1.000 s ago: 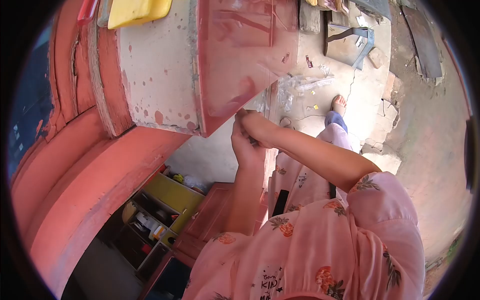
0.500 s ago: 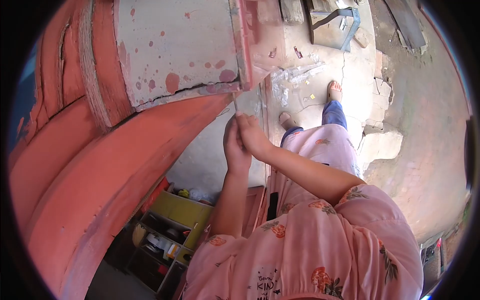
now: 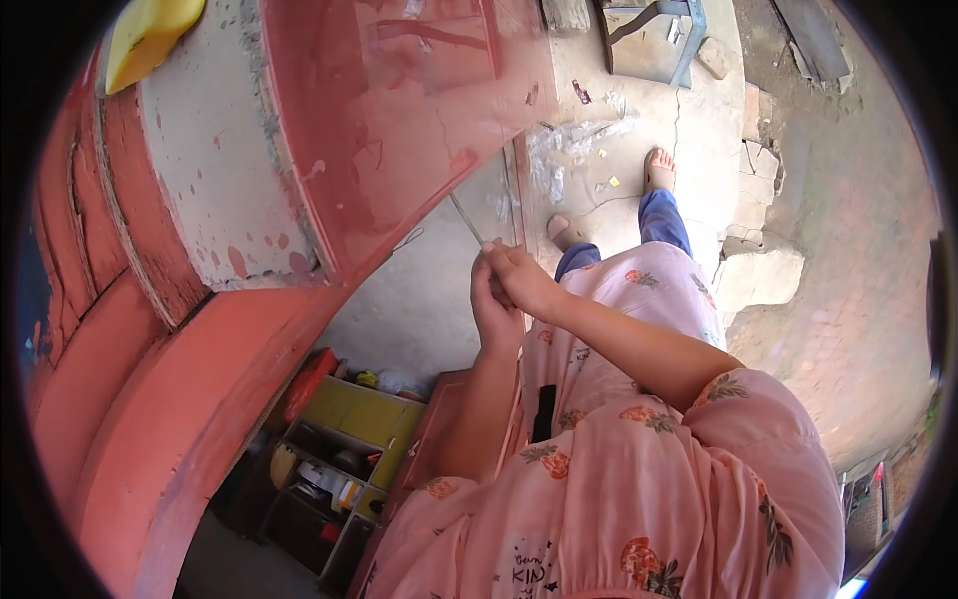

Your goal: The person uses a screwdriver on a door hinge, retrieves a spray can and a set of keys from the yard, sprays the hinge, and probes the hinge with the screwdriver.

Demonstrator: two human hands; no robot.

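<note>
Both of my hands are closed together around the lower end of a thin, pale rod (image 3: 466, 218). My left hand (image 3: 491, 311) wraps it from the left and below, and my right hand (image 3: 525, 283) lies over it from the right. The rod slants up and left, its upper end at the lower edge of a glossy red panel (image 3: 399, 130); I cannot tell whether it touches. The part inside my fingers is hidden. Left of the panel is a whitish ledge (image 3: 205, 190) spotted with red, above an orange-red curved wall (image 3: 230, 349).
A yellow block (image 3: 145, 45) rests on the ledge at upper left. Lower left stands a shelf unit (image 3: 349, 419) with assorted items. Clear plastic scraps (image 3: 569, 150) lie on the floor near my feet, and a grey metal frame (image 3: 689, 45) is farther out. Broken concrete (image 3: 763, 270) borders the floor.
My view has turned, bringing the yellow block and more of the red panel into sight. Both hands appear lower and farther right, with more of the rod showing.
</note>
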